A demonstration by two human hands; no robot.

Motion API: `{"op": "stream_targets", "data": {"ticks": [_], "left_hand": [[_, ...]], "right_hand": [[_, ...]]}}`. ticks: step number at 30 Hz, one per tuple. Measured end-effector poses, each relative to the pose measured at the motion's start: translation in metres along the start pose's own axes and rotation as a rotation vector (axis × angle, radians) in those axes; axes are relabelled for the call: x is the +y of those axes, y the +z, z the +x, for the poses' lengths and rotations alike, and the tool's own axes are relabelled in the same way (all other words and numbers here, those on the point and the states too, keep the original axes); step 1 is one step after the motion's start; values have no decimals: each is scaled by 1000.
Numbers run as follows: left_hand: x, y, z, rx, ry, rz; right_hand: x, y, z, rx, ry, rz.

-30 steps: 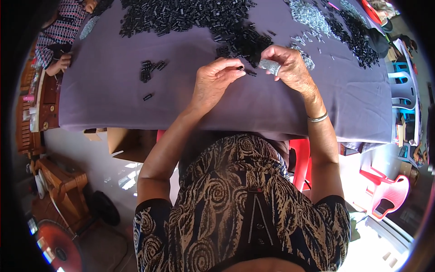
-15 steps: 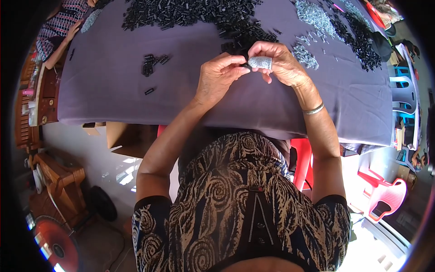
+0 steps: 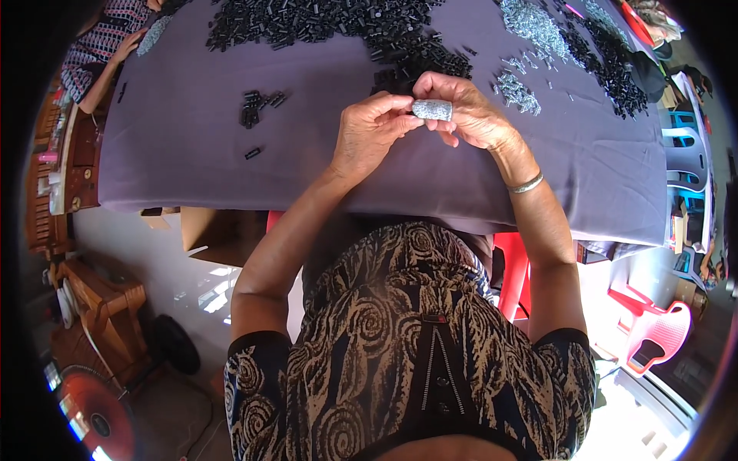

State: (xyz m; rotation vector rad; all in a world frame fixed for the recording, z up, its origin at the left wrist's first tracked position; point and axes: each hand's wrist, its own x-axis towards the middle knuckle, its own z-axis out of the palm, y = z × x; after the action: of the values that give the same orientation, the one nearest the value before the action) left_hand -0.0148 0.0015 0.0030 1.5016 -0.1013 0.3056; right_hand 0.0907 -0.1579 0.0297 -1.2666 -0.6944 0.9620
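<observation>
In front of me, above the near part of the grey-purple cloth, my two hands meet fingertip to fingertip. My left hand (image 3: 372, 129) is closed in a pinch of thumb and index finger; the small black part seen there a moment ago is now mostly hidden. My right hand (image 3: 470, 114) is closed too, its fingers bent against the left fingertips. A grey speckled sleeve (image 3: 432, 110) seems to cover the right thumb. What the right fingers grip cannot be made out. Just beyond the hands lies a large heap of small black cylindrical parts (image 3: 323, 23).
A few black parts (image 3: 252, 111) and a single one (image 3: 253, 153) lie to the left. Silvery small parts (image 3: 519, 94) are piled on the right, beside more black parts (image 3: 619, 84). Another person's hand (image 3: 129, 44) rests at the far left edge. A red chair (image 3: 653, 330) stands right.
My right hand has shifted slightly left, bringing the grey sleeve against my left fingertips. The black part between them has gone mostly out of sight. My left hand has barely moved.
</observation>
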Motion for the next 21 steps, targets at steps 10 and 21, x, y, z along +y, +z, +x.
{"op": "stream_targets", "data": {"ticks": [10, 21], "left_hand": [[0, -13, 9, 130, -35, -186], [3, -10, 9, 156, -111, -191]], "right_hand": [[-14, -21, -16, 433, -154, -85], [-14, -12, -23, 228, -197, -886]]}}
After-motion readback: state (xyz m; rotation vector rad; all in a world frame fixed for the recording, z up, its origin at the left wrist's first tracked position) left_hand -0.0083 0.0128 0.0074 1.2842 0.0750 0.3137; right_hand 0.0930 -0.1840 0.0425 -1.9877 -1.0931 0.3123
